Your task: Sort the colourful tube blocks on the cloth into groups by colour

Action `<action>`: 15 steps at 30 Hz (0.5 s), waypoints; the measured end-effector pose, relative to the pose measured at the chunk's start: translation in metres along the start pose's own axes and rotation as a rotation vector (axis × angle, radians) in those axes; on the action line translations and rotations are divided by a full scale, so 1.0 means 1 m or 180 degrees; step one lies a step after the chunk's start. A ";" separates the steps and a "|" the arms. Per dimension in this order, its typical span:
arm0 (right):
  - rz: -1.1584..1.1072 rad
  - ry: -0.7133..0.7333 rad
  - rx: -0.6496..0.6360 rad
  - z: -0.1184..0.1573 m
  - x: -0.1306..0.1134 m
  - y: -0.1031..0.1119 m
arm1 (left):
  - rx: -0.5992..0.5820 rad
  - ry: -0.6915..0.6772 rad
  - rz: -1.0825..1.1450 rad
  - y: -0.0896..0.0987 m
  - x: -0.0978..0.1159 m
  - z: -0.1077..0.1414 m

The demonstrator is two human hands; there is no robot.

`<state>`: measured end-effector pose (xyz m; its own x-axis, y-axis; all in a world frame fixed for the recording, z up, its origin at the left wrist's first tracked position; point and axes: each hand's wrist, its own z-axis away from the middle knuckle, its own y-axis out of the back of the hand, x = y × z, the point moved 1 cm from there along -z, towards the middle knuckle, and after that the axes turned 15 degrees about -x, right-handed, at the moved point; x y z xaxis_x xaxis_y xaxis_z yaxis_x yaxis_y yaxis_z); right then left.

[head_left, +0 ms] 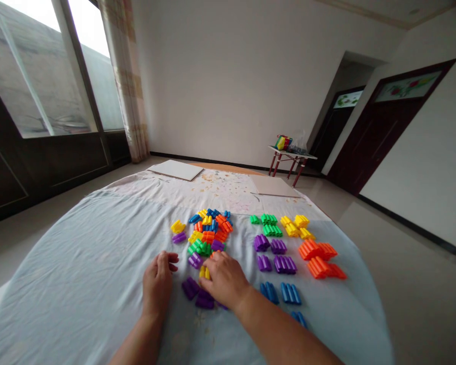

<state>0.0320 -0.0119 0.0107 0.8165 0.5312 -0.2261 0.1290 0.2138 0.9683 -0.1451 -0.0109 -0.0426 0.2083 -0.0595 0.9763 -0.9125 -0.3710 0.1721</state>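
Plastic ribbed blocks [209,235] heaped by two hands

The right hand [226,276] is at the heap's near end, its fingers by a yellow block [204,272]. I cannot tell if they grip it. The left hand [160,276] is just left, fingers partly open, nothing seen in them. Dark purple blocks [191,288] lie nearer. The right arm [277,324] sits close to the blue blocks [291,293]; swinging right could knock them crooked.

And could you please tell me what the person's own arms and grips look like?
The left grip and right grip are bare, ungloved human hands. The tapering left forearm and right forearm show no sleeve, watch, bracelet, cable or marking; whether any ring is worn is hard to tell.
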 end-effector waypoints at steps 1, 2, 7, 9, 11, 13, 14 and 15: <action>0.0028 -0.0083 -0.0004 0.000 -0.003 0.001 | -0.0014 0.0021 -0.0020 0.001 -0.001 -0.001; 0.0053 -0.0143 -0.0053 0.000 -0.006 0.002 | -0.0020 0.0050 -0.0049 0.002 -0.003 -0.001; 0.0063 -0.0342 -0.0491 -0.005 -0.020 0.006 | -0.0068 0.0192 -0.0188 0.008 -0.019 -0.011; 0.0032 -0.0343 -0.0522 -0.007 -0.021 0.007 | -0.0091 0.0298 -0.0220 0.010 -0.023 -0.015; -0.0060 -0.0230 -0.0426 -0.004 -0.016 0.012 | -0.0099 0.0386 -0.0280 0.012 -0.025 -0.017; -0.0275 -0.0011 -0.0158 0.004 -0.004 0.023 | -0.0115 0.0409 -0.0350 0.013 -0.025 -0.019; -0.0432 0.0110 0.0043 0.010 0.006 0.032 | -0.0063 0.0343 -0.0460 0.013 -0.026 -0.019; -0.0614 0.0211 0.0278 0.017 0.020 0.043 | 0.0041 0.0216 -0.0622 0.012 -0.026 -0.019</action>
<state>0.0632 -0.0061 0.0498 0.7336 0.5407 -0.4117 0.3298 0.2465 0.9113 -0.1683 0.0041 -0.0632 0.3563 0.0771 0.9312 -0.8525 -0.3812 0.3577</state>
